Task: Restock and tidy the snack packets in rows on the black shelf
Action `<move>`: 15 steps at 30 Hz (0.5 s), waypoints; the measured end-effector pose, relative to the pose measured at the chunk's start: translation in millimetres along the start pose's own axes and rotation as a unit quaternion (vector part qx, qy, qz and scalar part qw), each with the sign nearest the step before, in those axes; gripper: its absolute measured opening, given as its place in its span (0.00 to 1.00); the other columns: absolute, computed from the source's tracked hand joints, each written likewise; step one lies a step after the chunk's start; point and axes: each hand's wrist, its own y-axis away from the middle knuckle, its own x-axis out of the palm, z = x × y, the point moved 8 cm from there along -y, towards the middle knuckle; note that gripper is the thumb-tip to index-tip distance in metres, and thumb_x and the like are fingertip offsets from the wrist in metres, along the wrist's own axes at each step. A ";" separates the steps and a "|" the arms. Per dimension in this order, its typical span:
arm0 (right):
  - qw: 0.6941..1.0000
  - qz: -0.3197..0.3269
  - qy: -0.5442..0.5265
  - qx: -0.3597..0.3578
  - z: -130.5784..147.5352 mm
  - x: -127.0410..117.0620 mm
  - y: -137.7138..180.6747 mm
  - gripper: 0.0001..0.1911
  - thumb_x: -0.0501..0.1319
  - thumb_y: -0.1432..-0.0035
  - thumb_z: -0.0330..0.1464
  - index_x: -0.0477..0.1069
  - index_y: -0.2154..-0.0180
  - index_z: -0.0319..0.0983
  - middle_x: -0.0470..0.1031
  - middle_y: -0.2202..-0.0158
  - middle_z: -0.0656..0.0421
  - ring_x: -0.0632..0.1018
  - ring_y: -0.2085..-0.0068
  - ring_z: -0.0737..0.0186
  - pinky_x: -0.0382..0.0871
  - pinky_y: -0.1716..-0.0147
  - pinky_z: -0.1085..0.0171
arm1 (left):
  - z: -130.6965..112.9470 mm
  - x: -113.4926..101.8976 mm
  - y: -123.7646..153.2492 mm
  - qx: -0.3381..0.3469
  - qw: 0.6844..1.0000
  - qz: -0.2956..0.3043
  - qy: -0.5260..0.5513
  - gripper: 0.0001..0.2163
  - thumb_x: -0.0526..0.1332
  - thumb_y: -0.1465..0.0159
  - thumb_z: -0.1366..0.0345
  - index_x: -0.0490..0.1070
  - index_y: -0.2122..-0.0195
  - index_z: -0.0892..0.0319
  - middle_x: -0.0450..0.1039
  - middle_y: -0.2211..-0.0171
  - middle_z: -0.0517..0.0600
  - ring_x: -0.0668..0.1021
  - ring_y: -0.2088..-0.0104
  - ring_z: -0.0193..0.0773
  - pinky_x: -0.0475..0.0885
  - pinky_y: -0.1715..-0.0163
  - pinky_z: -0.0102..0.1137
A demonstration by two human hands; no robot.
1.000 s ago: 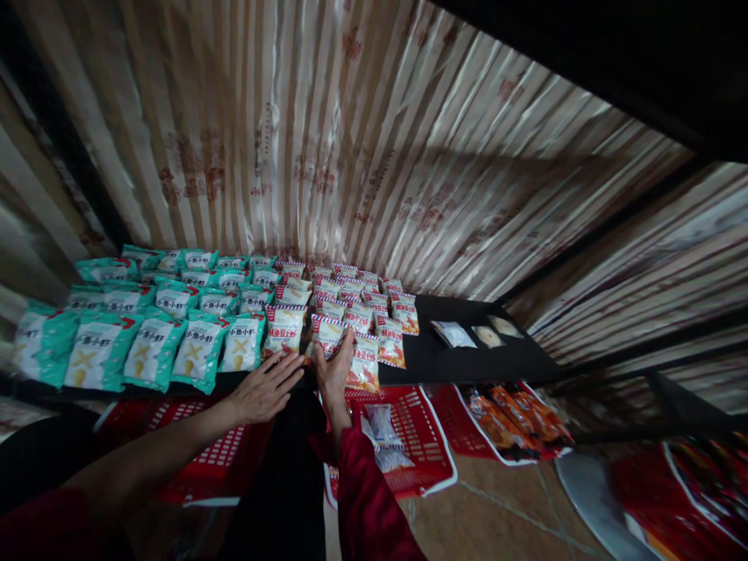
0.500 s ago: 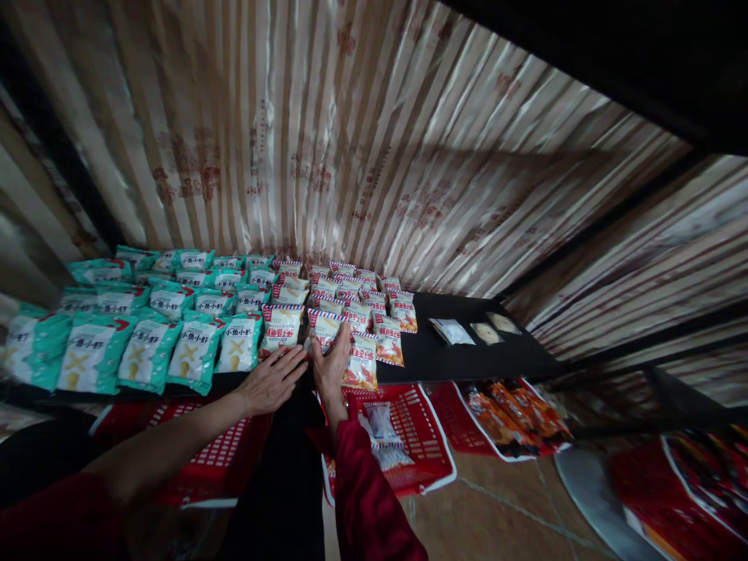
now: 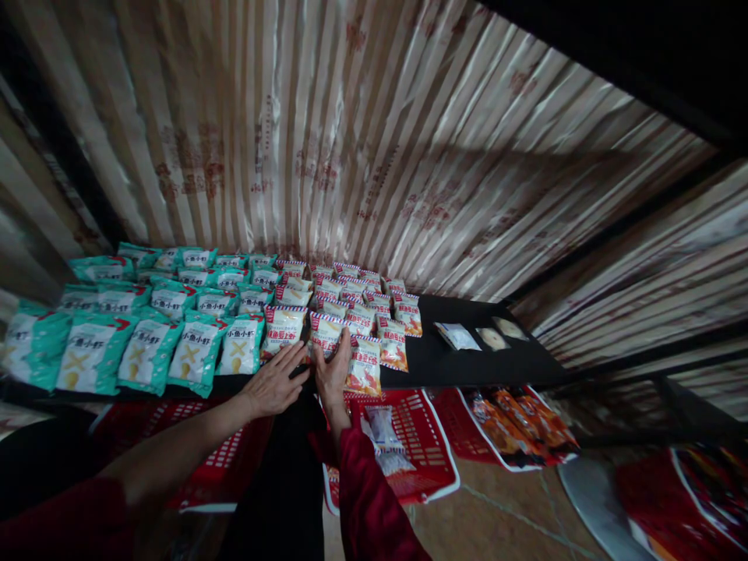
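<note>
Sheeting striped in brown and white, crinkled and glossy (image 3: 327, 140), hangs as a backdrop behind a long black shelf (image 3: 496, 362). Below the shelf's front edge are red plastic baskets with pale rims; one (image 3: 429, 436), beside the right forearm, has whitish packets in it, and the next along (image 3: 453, 421) holds shiny orange ones. On the shelf's left part lean several rows of teal-and-white plastic snack packets (image 3: 93, 354). Adjoining them on the right are rows of smaller white, red and orange packets with striped top edges (image 3: 393, 347).

Both hands are at the front row of this second group. The left hand (image 3: 277, 382) lies with fingers straight and close together, tips against the foot of a striped-top packet (image 3: 284, 331). The right hand (image 3: 334, 374) has thumb and fingers spread about the lower part of the neighbouring striped-top packet (image 3: 326, 331); whether it grips firmly, I cannot tell. The step in hand looks like squaring up this front row, and the next move probably calls for light, even pressure that keeps both packets leaning alike. Farther right lie a small white sachet (image 3: 457, 336) and two flat, pale packs (image 3: 492, 338).
</note>
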 end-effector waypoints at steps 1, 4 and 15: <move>1.000 0.002 -0.002 0.002 0.0 -0.5 0.1 0.39 0.54 0.41 0.43 0.46 0.35 0.30 0.54 0.35 0.41 0.57 0.35 0.49 0.54 0.39 0.48 | 0.3 0.7 0.1 -0.003 1.000 0.000 0.000 0.19 0.58 0.38 0.63 0.66 0.45 0.57 0.48 0.33 0.57 0.50 0.33 0.51 0.53 0.37 0.48; 1.000 0.006 -0.009 0.003 1.7 -2.6 -0.3 0.39 0.55 0.41 0.43 0.47 0.35 0.31 0.56 0.36 0.42 0.57 0.35 0.50 0.55 0.39 0.49 | 0.9 3.1 0.7 -0.009 1.000 -0.003 -0.001 0.17 0.57 0.37 0.62 0.68 0.47 0.60 0.51 0.34 0.58 0.51 0.33 0.51 0.53 0.37 0.48; 0.996 0.027 -0.071 0.036 4.7 -15.9 -16.9 0.36 0.49 0.38 0.46 0.54 0.38 0.29 0.58 0.37 0.41 0.62 0.37 0.52 0.56 0.40 0.51 | -1.1 6.9 1.7 0.006 1.000 0.000 -0.021 0.19 0.54 0.35 0.61 0.67 0.46 0.64 0.55 0.36 0.63 0.52 0.34 0.52 0.53 0.37 0.46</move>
